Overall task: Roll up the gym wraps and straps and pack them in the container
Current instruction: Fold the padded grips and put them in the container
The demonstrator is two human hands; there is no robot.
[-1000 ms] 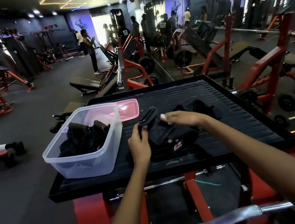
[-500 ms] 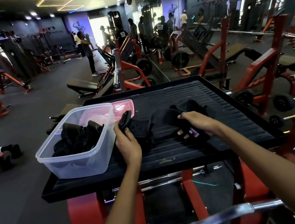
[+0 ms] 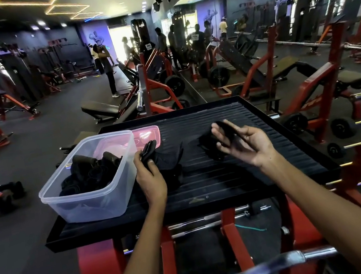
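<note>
A rolling step is judged to be in hand: one black wrap [image 3: 164,161] is being gathered just beside the clear container [image 3: 94,200], on the side away from the container's left wall, and it is not yet packed. The container stands on the ribbed black table [image 3: 230,176] and already holds several dark rolled wraps [image 3: 89,174]; a pink lid [image 3: 147,134] lies just behind it.

The left hand [image 3: 150,178] is closed around a folded end of the wrap, with thumb and fingers pinching it just beside the container's near-right wall; the rest of the wrap trails loose on the table. The right hand [image 3: 245,142] is held palm-up, well to the right of the container, its fingers spread and relaxed, so its grip is released. A second black strap [image 3: 209,143] lies bunched on the table under and behind those fingers; whether it is touched cannot be told.

The next move is judged to call for the right hand to be brought back to the loose tail, so that the wrap can be wound tight and then dropped into the container among the rolls.
</note>
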